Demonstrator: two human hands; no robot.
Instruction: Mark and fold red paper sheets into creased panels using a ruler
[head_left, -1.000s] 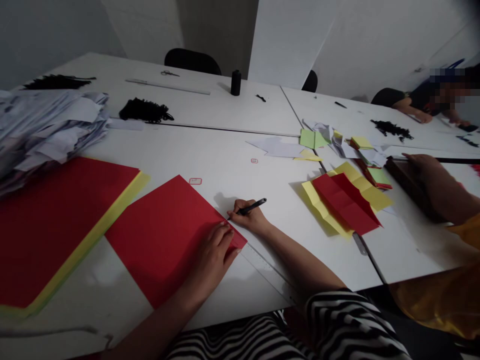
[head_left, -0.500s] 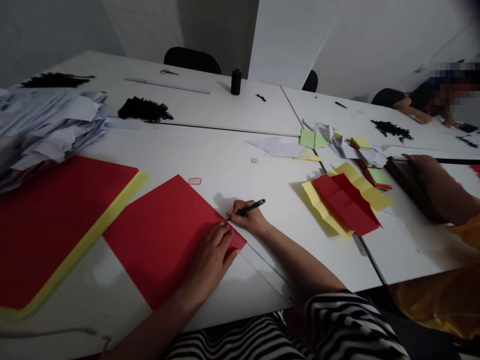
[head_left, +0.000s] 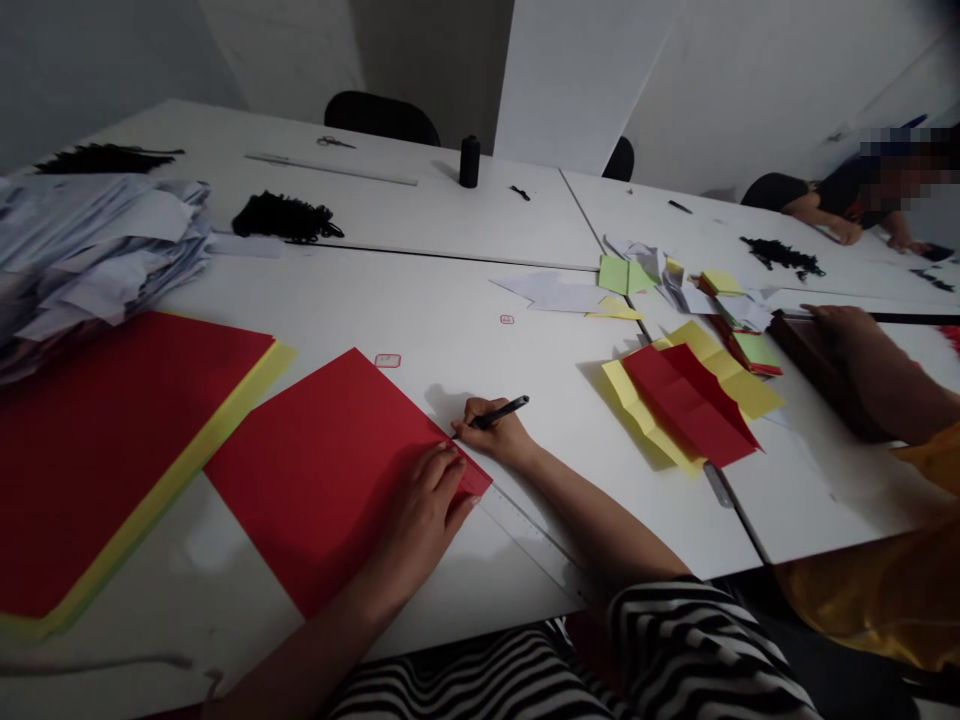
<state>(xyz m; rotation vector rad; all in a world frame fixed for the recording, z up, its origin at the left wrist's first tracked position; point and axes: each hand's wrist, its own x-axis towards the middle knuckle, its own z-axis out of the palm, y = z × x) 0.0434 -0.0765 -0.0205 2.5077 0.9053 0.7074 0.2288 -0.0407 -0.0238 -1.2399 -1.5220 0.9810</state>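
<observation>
A sheet of red paper lies at an angle on the white table in front of me. My left hand rests on its right corner with the fingers stretched out, pressing down. From under that corner area a clear ruler runs toward the table's near edge; part of it is hidden by the hand. Pinched in my right hand is a black pen, its tip at the red sheet's right edge, just beyond my left fingertips.
To the left lie a stack of red, yellow and green paper and a heap of white papers. Folded red and yellow sheets sit at right, beside a co-worker's arm. Farther back are black yarn and a black spool.
Hardly anything differs. Both hands, the pen and the red paper keep their places; the whole view has shifted very slightly.
</observation>
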